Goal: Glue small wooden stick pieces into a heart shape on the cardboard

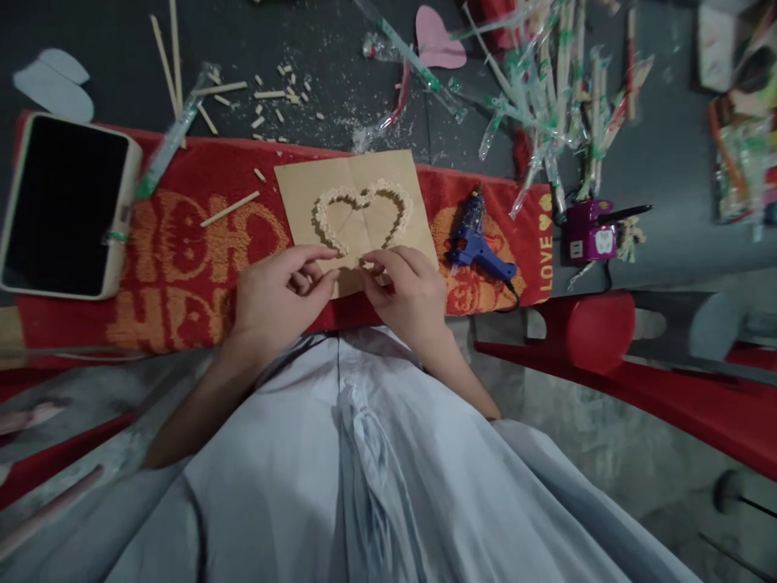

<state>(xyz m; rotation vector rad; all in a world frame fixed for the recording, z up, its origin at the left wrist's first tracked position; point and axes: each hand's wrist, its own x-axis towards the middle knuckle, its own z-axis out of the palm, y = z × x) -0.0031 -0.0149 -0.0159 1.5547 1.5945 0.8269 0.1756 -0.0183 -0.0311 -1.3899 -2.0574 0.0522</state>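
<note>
A sheet of brown card (pixel 303 180) with a centre crease lies in front of me, bearing a heart outline (pixel 404 212) built of small pale wooden pieces. My left hand (pixel 282 290) is at the card's lower left; its index fingertip is by the heart's lower left end, and the thumb is held apart from it. Across from it, my right hand (pixel 408 290) has thumb and fingers drawn together near the heart's lower right end. Whatever those fingertips hold is too small to make out. A blue glue gun (pixel 477 243) lies right of the card.
Under the card is a red towel (pixel 200 174) with orange patterns. A tablet (pixel 64 206) rests at left. Cut stick pieces (pixel 282 93) scatter behind. Wrapped chopsticks (pixel 564 73) pile at back right, near a purple box (pixel 588 233). A pink paper heart (pixel 438 39) lies behind.
</note>
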